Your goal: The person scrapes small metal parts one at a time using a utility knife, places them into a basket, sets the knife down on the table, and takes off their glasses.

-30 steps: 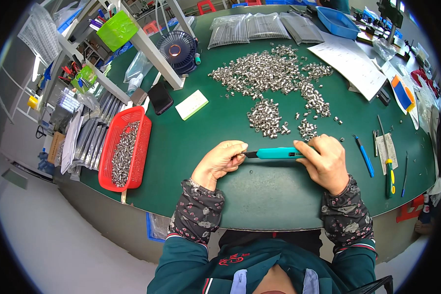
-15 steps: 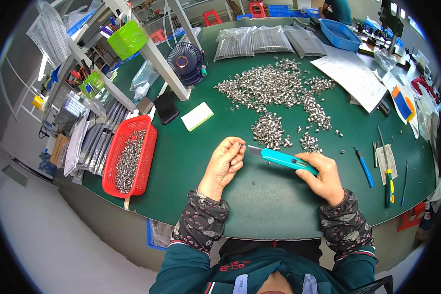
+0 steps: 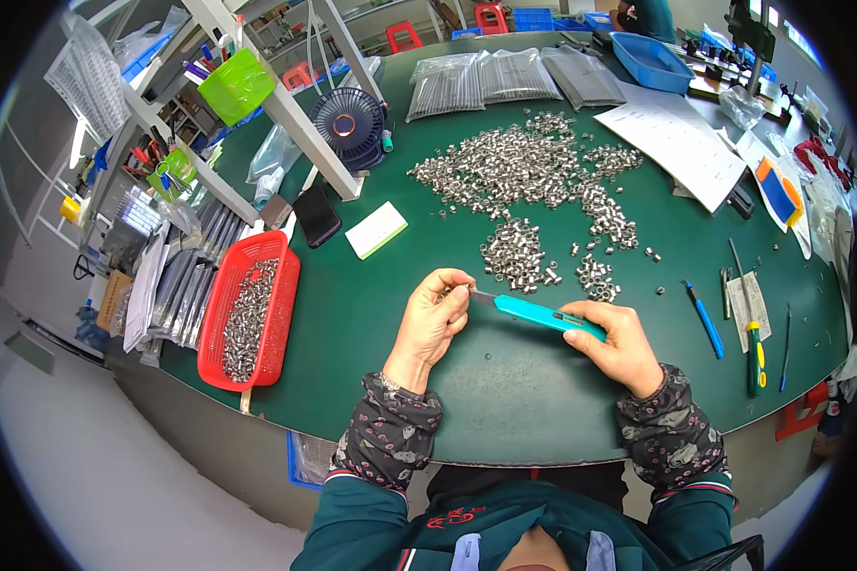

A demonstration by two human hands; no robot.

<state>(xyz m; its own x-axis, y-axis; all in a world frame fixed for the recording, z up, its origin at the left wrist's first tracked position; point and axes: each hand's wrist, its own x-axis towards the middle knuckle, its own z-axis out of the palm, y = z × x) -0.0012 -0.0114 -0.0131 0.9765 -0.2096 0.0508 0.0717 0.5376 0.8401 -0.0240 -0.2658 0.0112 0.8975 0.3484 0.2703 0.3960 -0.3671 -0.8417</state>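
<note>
My left hand (image 3: 432,319) is closed in a pinch on a small metal ring (image 3: 470,287), mostly hidden by the fingertips. In my right hand (image 3: 621,344) is a turquoise utility knife (image 3: 543,314), held by the rear of its handle. The knife's blade points left and meets the ring at my left fingertips; exact contact is too small to make out. Beyond my hands lies a small heap of silvery metal rings (image 3: 514,255), with a larger pile (image 3: 505,167) farther back. On the left, a red basket (image 3: 288,314) holds many similar rings.
A dark phone (image 3: 316,216), a pale notepad (image 3: 377,230) and a small fan (image 3: 348,124) lie left of the piles. To the right are a blue-handled tool (image 3: 707,325) and a yellow-green screwdriver (image 3: 756,357). Bagged tubes (image 3: 448,88) and a blue tray (image 3: 652,65) stand at the back.
The knife has moved left, so its blade now reaches the ring at my left fingertips; before, a small gap showed. The whole view has shifted slightly.
</note>
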